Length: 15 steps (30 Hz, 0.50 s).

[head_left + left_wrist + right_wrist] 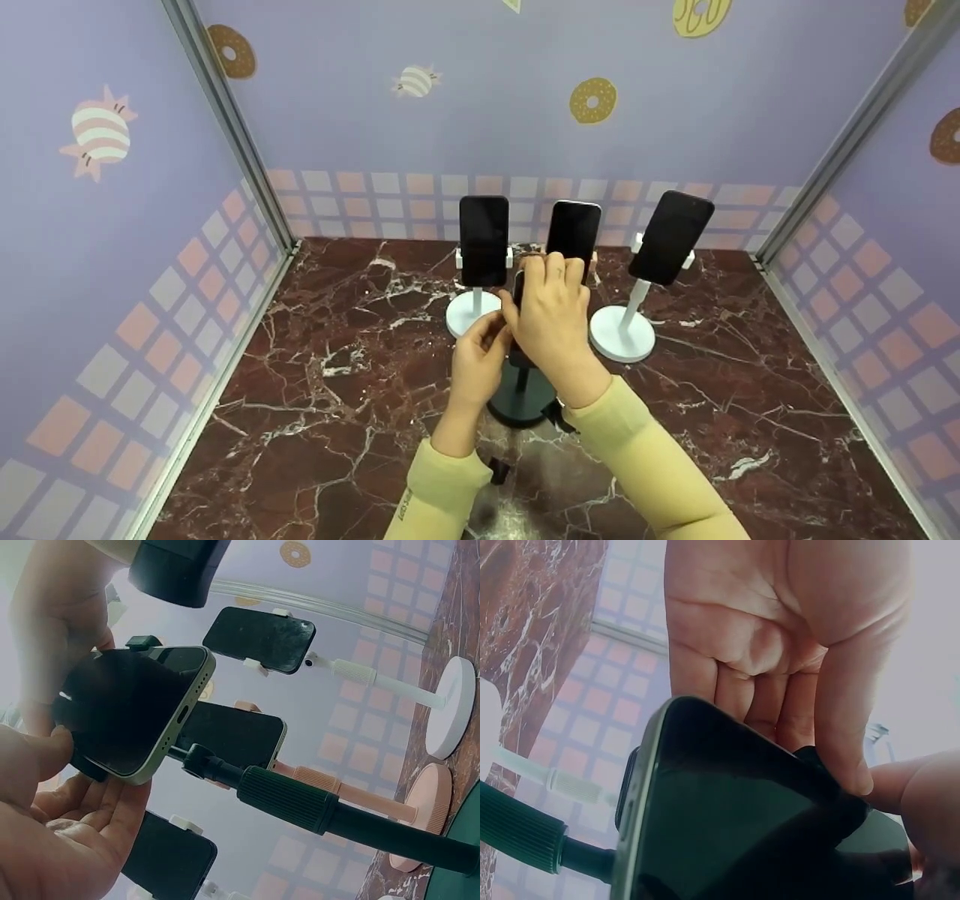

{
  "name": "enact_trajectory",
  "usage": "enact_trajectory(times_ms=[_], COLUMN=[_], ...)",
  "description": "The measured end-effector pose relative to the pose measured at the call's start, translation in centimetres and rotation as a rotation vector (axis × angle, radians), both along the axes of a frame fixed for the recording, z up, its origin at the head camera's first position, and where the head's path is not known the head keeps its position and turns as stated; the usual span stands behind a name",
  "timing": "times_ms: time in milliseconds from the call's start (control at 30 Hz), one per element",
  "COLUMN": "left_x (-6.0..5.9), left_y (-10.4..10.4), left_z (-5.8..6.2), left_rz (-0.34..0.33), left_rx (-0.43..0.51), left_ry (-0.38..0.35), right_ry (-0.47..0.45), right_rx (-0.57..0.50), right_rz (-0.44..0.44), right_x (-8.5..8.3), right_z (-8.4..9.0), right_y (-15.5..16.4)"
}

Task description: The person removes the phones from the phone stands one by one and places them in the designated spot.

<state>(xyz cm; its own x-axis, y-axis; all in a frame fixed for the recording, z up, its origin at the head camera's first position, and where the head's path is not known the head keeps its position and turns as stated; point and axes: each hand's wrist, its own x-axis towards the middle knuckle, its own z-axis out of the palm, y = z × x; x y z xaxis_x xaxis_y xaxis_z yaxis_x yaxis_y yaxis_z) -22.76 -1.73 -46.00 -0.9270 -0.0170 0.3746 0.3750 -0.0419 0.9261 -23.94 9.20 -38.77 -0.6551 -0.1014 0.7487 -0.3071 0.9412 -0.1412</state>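
Observation:
A dark smartphone with a pale green frame (135,716) sits tilted in the clamp of a dark green phone stand (289,799). My left hand (480,356) holds the phone's left side, its thumb at the front by the clamp arm and its other fingers curled beneath. On the opposite side my right hand (555,322) grips the phone, with the thumb at its front edge and the fingers behind, as the right wrist view shows. Both hands hide most of this phone (705,817) in the head view. The stand's round base (517,409) rests on the table.
Behind stand three more dark phones in holders: a left phone (484,240) on a white stand (469,311), a middle phone (574,229) on a pink stand (436,799), and a right phone (672,237) on another white stand (622,341). Patterned walls enclose the marbled table (337,442).

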Motion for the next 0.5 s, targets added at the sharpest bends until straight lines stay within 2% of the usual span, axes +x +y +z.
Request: enact_trajectory(times_ms=[500], left_x=[-0.05], left_y=[0.05], left_z=[-0.15], left_rz=[0.012], left_rx=[-0.024], left_ry=[0.014], right_ry=[0.0], right_rx=[-0.001], right_rz=[0.005], right_x=[-0.25], right_z=[0.13], right_y=[-0.06])
